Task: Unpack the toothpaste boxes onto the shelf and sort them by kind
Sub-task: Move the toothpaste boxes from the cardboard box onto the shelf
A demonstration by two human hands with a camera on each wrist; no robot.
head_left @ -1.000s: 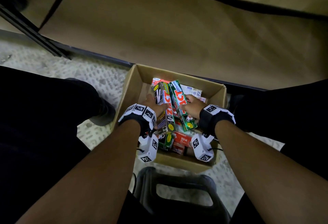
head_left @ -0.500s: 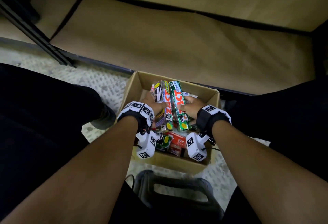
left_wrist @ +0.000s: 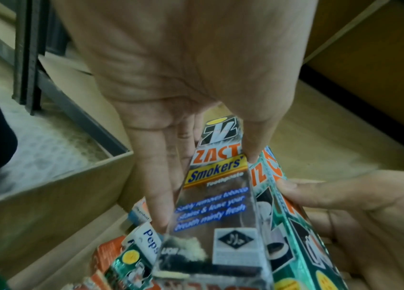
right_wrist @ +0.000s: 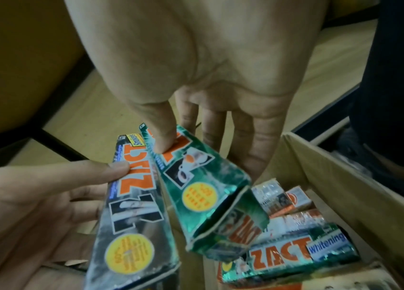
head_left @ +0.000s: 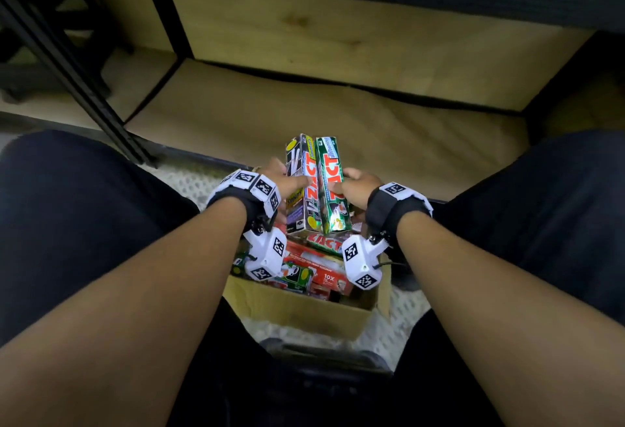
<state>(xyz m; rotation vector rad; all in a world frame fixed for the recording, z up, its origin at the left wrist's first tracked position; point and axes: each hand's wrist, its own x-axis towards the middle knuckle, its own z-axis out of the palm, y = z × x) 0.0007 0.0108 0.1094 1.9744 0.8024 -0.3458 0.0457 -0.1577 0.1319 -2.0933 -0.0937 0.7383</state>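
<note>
My left hand [head_left: 287,186] [left_wrist: 208,188] grips a black Zact Smokers toothpaste box [head_left: 300,186] [left_wrist: 218,196], thumb on top and fingers along its left side. Beside it, my right hand [head_left: 351,183] [right_wrist: 206,157] grips a green Zact Whitening box [head_left: 333,186] [right_wrist: 201,186] the same way. The two boxes are side by side, touching, lifted above the cardboard carton [head_left: 297,311]. The black box [right_wrist: 134,215] also shows in the right wrist view. Several more toothpaste boxes [head_left: 318,274] lie in the carton, among them another green Zact Whitening box [right_wrist: 283,253].
The lowest wooden shelf board [head_left: 304,115] lies bare just beyond the carton, with a wooden back panel [head_left: 338,44] behind it. A black metal frame leg [head_left: 77,81] slants at the left. My knees flank the carton on a pale patterned floor [head_left: 189,183].
Both hands have lifted the black and green boxes up out of the carton, side by side. The camera now looks further up at the shelf.
</note>
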